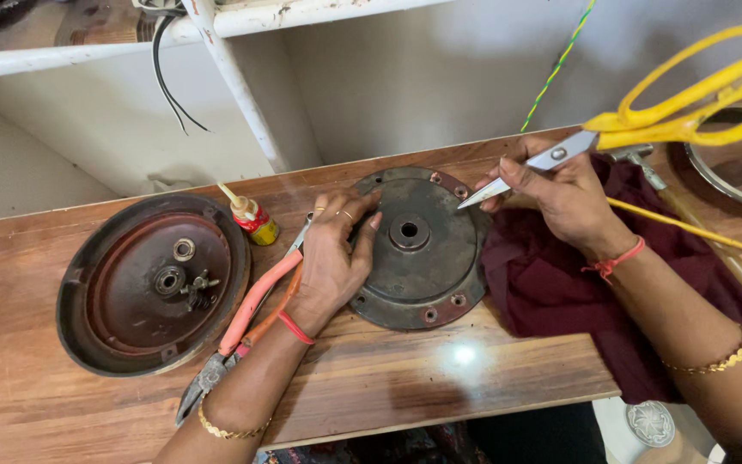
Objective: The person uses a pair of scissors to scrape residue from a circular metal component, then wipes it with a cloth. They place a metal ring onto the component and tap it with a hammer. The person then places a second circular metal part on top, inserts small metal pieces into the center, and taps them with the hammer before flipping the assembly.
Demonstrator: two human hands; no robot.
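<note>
I see the left hand (332,258) lying flat, fingers spread, on the left edge of a round, dark, rusty metal cover plate with a centre hole and bolt holes round its rim (427,258); the plate sits on the brown wooden tabletop (440,378), about at its middle. My right hand (564,198) is closed around a pair of yellow-handled scissors with steel blades (646,120), gripping them near the pivot, blades together, with the tip resting at the plate's upper right rim. Under that wrist a dark maroon cloth (551,292) is spread, touching the plate's right side. Just left of the left hand lie pliers with orange-pink handles (246,322), partly under the forearm. Further left sits a dark round metal housing with a reddish inner dish and a bearing at its centre (152,283), and behind it a small yellow-and-red glue bottle (255,219) stands tilted.
</note>
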